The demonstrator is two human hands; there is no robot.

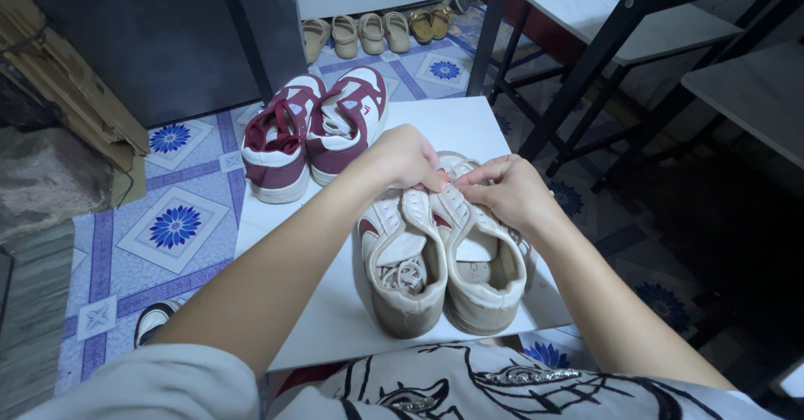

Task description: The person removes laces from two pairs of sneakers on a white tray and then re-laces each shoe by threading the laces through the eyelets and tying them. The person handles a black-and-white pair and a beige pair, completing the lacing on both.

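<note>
- Tabletop [469, 123], white and small, stands over a blue-flowered tile floor [176, 223].
- Maroon-and-white sneakers [314, 131] sit as a pair at its far left corner.
- Worn beige sneakers [440, 265] lie side by side at the near edge, heels toward the person.
- Left hand [402, 159] rests curled on the left beige shoe's tongue.
- Right hand [507, 192] meets it, fingers [469, 187] pinched shut on the right shoe's lacing.

We see dim, bluish, even light and soft shadows. Edges bend outward slightly. Focus is sharp throughout.
</note>
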